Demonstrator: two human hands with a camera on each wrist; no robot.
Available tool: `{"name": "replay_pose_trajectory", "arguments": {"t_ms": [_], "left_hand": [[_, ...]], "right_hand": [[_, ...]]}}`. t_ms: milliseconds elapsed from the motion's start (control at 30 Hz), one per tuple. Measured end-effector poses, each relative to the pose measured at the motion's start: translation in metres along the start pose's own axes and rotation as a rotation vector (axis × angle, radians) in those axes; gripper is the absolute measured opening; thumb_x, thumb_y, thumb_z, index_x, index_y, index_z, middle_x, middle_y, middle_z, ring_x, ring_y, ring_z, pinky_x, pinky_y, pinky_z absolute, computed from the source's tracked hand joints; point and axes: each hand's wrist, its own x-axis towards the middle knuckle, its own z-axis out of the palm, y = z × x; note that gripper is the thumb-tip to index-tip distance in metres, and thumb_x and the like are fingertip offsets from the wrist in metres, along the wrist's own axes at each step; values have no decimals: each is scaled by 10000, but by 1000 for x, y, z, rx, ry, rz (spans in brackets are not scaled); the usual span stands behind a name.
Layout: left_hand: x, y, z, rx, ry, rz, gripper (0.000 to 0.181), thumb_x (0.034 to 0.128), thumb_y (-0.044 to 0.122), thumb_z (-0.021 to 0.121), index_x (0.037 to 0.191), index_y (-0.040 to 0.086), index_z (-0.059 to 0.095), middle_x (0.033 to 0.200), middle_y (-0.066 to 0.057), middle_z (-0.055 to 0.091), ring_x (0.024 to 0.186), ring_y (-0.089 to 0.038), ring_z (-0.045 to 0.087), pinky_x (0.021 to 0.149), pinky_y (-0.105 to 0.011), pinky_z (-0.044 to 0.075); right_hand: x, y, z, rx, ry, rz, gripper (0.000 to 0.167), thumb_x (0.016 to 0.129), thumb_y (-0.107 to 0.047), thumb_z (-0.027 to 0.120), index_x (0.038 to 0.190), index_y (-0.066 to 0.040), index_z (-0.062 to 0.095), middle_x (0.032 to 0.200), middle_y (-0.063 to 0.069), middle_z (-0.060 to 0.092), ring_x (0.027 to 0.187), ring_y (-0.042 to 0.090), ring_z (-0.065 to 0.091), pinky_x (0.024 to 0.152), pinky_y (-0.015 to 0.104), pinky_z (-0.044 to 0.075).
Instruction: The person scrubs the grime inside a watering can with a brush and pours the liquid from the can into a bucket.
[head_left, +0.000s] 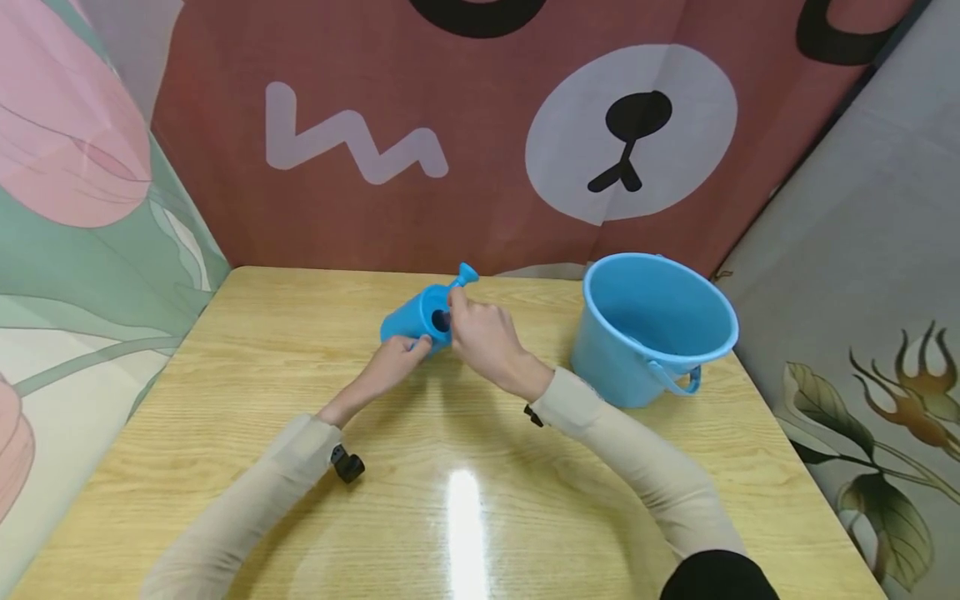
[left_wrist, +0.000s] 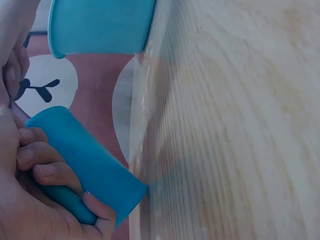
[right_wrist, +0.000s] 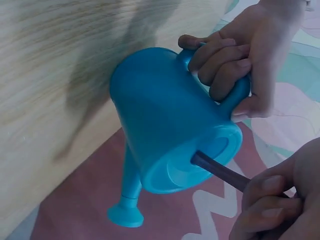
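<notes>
A blue toy watering can (head_left: 408,321) is held tilted over the back of the table, its spout with a round rose (right_wrist: 126,215) on the side away from the handle. My left hand (head_left: 393,364) grips the can's handle (right_wrist: 237,95), fingers curled round it. Between the fingers of my right hand (head_left: 487,342) is a slim dark rod (right_wrist: 222,172), pinched at its outer part. The rod's other end passes through the opening in the can's top; what it ends in is hidden inside.
To the right on the wooden table (head_left: 420,517) stands a larger light blue bucket (head_left: 615,358), its handle (head_left: 693,382) hanging at the front. Behind the table's far edge hangs a reddish-brown cloth (head_left: 480,167) with a bear face. Patterned cloths flank both sides.
</notes>
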Motion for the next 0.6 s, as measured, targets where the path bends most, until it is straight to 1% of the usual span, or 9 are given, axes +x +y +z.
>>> {"name": "replay_pose_trajectory", "arguments": {"t_ms": [67, 133, 233, 333, 467, 600], "left_hand": [[0, 0, 0, 4, -8, 7, 500, 1039, 325, 419, 580, 126, 403, 511, 49, 323, 450, -97, 268, 449, -238, 262], [0, 0, -1, -3, -3, 10, 511, 1040, 332, 421, 574, 123, 405, 506, 53, 321, 446, -95, 258, 451, -237, 254], [1, 0, -2, -14, 0, 17, 512, 1044, 325, 421, 575, 121, 403, 506, 48, 319, 444, -88, 252, 450, -240, 253], [0, 0, -1, -13, -2, 25, 508, 1045, 306, 422, 572, 121, 406, 504, 50, 321, 444, -86, 258, 450, -236, 256], [0, -1, 0, 9, -1, 25, 500, 1036, 301, 425, 567, 130, 408, 499, 58, 322, 449, -93, 262, 452, -235, 256], [0, -1, 0, 25, 14, 10, 491, 1028, 314, 424, 569, 138, 406, 502, 60, 321, 456, -100, 263, 460, -237, 258]], "right_hand": [[1, 0, 0, -5, -14, 2, 74, 962, -42, 533, 1008, 15, 543, 539, -21, 394, 381, 107, 380, 367, 261, 323], [2, 0, 2, -9, -30, 10, 87, 956, -34, 522, 1023, 17, 547, 528, -31, 370, 376, 91, 341, 369, 244, 286], [4, 0, 6, -6, -57, 24, 107, 959, -37, 512, 1045, 16, 548, 518, -32, 361, 373, 84, 310, 373, 233, 254], [5, 2, 11, 36, -96, 45, 119, 958, -31, 505, 1057, 19, 547, 522, -26, 387, 373, 88, 325, 371, 234, 262], [4, 4, 15, 114, -149, 79, 128, 970, -32, 499, 1077, 18, 548, 539, -20, 425, 377, 96, 370, 373, 237, 294], [3, 5, 12, 151, -159, 84, 155, 996, -48, 466, 1106, 26, 548, 536, -15, 431, 370, 104, 374, 373, 245, 296]]}}
